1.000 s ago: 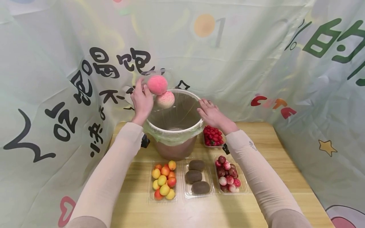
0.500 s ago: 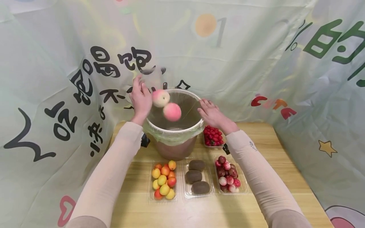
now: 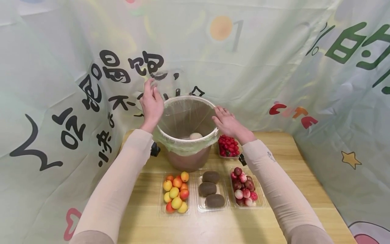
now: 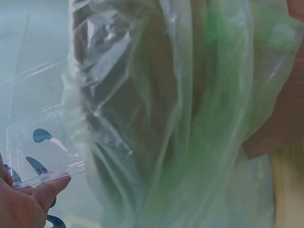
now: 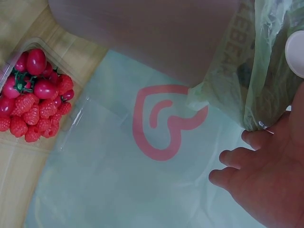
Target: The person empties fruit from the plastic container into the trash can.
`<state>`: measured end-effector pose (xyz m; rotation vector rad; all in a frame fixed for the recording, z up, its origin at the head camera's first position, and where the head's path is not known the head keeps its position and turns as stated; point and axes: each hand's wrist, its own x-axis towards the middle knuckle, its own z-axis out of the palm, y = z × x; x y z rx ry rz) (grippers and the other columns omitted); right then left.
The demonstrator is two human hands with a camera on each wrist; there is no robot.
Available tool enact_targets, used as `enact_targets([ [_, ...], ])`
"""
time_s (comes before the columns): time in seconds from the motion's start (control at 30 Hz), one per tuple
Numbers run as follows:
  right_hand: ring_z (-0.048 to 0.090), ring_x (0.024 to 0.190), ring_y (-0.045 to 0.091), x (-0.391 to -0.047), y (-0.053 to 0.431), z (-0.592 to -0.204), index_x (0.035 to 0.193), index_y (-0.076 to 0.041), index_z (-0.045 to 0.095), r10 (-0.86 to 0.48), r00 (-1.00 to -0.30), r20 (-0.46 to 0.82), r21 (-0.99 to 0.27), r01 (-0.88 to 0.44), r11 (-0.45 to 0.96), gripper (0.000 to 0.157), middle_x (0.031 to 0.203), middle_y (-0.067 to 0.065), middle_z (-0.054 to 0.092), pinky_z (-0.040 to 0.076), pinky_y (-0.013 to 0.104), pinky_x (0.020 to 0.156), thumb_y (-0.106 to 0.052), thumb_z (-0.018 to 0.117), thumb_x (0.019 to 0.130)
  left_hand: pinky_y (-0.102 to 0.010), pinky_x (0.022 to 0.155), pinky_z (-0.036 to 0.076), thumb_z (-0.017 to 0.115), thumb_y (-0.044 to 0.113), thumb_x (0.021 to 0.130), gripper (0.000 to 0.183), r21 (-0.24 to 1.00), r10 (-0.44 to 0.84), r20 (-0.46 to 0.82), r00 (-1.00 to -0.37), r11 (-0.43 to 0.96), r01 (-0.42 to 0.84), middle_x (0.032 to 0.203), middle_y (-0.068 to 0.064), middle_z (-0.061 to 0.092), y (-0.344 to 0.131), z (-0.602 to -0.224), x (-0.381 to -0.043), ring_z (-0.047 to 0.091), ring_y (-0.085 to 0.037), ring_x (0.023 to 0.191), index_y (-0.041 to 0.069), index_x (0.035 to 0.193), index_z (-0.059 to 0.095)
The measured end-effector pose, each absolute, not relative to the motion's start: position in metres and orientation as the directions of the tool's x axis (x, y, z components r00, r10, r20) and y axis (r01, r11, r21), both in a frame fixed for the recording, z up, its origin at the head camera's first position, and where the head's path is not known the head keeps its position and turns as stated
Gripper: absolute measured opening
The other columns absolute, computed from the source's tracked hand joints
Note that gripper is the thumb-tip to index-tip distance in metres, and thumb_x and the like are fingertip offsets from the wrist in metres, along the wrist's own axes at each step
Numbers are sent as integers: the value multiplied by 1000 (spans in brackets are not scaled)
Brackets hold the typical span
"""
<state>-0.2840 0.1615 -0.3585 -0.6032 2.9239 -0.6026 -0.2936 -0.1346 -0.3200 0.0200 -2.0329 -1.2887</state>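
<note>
My left hand (image 3: 152,106) pinches the edge of a clear plastic tray (image 3: 179,79), tilted up over the left side of a bin (image 3: 187,162). The left wrist view shows the thumb and fingers (image 4: 45,190) at the tray's edge. A green translucent bag (image 3: 178,148) lines the bin and folds over its white rim. Inside, the pale top of a peach (image 3: 195,136) shows near the bottom. My right hand (image 3: 228,122) rests on the rim's right side, its fingers (image 5: 232,156) spread loosely beside the bag.
In front of the bin stand clear trays of yellow-orange fruit (image 3: 173,192), brown kiwis (image 3: 208,189) and red-and-white round fruit (image 3: 243,186). Another tray holds red berries (image 3: 228,145) right of the bin. Printed cloth (image 3: 259,67) hangs round the wooden table (image 3: 213,227).
Two peaches have slid off the tilted tray and dropped into the bin. My left hand still holds the tray, and my right hand stays on the rim.
</note>
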Motion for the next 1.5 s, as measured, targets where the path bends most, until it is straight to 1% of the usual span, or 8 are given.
enact_targets([
  [0.23,7,162,50,-284,161,-359,169,-2,10,-398,-917,-26,-398,-356,846,68,176,24,7,4,65,131,-39,26,114,-47,84,52,48,12,110,38,800,-364,538,-760,504,325,121,-22,76,-137,-320,-292,64,-35,82,10,147,55],
  [0.63,7,162,50,-285,160,-360,169,-3,11,-401,-916,-25,-399,-358,844,68,176,23,8,5,66,131,-40,27,114,-41,107,56,46,13,110,42,826,-338,484,-807,481,294,147,-14,65,-144,-319,-290,66,-29,132,13,152,50],
  [0.93,5,162,51,-284,160,-359,169,-3,10,-398,-917,-29,-400,-354,845,69,176,23,7,4,66,131,-40,26,114,-31,80,52,47,13,110,40,823,-352,484,-801,494,281,136,-13,72,-159,-309,-286,67,-21,83,12,150,53],
  [1.03,5,162,51,-284,160,-360,169,-3,10,-397,-918,-30,-402,-352,845,68,176,23,6,3,66,131,-40,26,114,-25,75,52,46,13,110,41,826,-350,468,-812,501,260,141,-13,70,-168,-305,-283,67,-18,85,12,150,53],
  [1.2,5,162,50,-284,161,-359,169,-3,10,-397,-918,-27,-404,-353,844,69,176,23,6,3,66,131,-40,26,114,-38,88,56,46,14,109,40,804,-341,468,-815,547,233,138,-15,71,-184,-302,-274,73,-25,89,13,148,55],
  [1.3,5,162,50,-284,161,-359,169,-3,10,-398,-917,-24,-405,-355,843,68,176,23,7,3,66,131,-40,27,114,-40,95,52,45,14,109,40,784,-337,470,-816,583,211,137,-13,72,-195,-303,-268,67,-14,78,12,147,55],
  [1.4,6,162,50,-284,162,-359,169,-3,10,-400,-916,-24,-401,-357,843,68,176,23,7,3,66,131,-40,27,114,-37,86,51,43,14,109,41,786,-334,452,-827,588,192,139,-13,70,-205,-304,-261,57,1,69,12,149,54],
  [1.5,6,162,50,-284,162,-359,169,-3,10,-401,-916,-21,-399,-360,843,68,176,24,7,4,67,131,-39,27,114,-33,83,47,42,15,110,42,792,-354,438,-826,587,168,138,-12,71,-215,-305,-255,58,0,70,14,150,53],
])
